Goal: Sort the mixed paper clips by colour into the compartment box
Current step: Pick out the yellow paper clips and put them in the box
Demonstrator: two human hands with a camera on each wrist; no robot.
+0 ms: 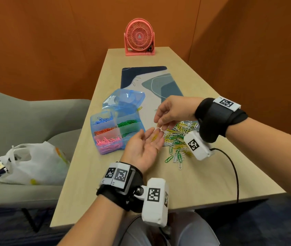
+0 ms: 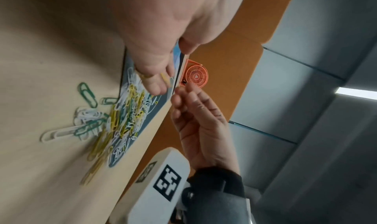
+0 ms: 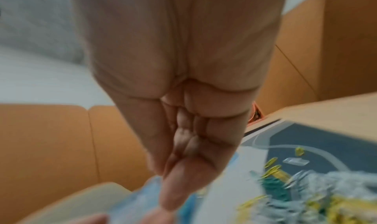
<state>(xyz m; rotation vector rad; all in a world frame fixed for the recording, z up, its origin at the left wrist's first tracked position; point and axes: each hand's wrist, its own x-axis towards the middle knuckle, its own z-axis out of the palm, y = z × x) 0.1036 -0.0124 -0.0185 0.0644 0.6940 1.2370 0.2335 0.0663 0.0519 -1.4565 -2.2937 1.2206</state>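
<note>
The left hand [image 1: 144,148] lies palm up with fingers relaxed, cupping a few yellow clips [image 1: 155,136] just above the table [image 1: 105,183]. The right hand [image 1: 172,112] hovers directly over the left fingertips, fingers curled downward. It appears to pinch a clip above the palm, but the clip is too small to confirm.

The mixed pile [image 1: 178,137] of white, yellow and green clips lies just right of the left palm, under the right wrist, partly on the desk mat [image 1: 159,82] and partly on bare table toward the near edge. The right hand is the nearer one to it.

The compartment box [image 1: 116,130] stands just left of the left hand, near the table's left edge, lid [image 1: 125,100] open toward the far side. Blue, orange, pink and green compartments are filled. No yellow compartment is visible.

Judgement: the cupped yellow clips travel left, a short move. The long axis of the clips in the palm runs roughly along the fingers.

Obstructions: none between palm and box. A stray yellow clip [image 1: 139,109] lies beside the lid. A fan [image 1: 139,39] stands at the far edge, well apart.
</note>
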